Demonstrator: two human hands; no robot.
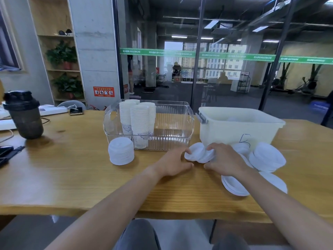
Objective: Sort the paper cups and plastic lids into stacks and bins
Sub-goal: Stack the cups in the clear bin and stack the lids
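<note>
A short run of plastic lids is held edge-on between the left hand and the right hand, fingers curled on each end, just before the white bin. Loose lids lie to the right; a finished lid stack stands by the clear bin holding paper cups. Rims should be squared and nested under even pressure before the run is lifted off the worktop.

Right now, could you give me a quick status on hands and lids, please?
Both hands, left and right, gripping a short lid stack. Loose lids at right. Cups binned. Nothing blocking.
</note>
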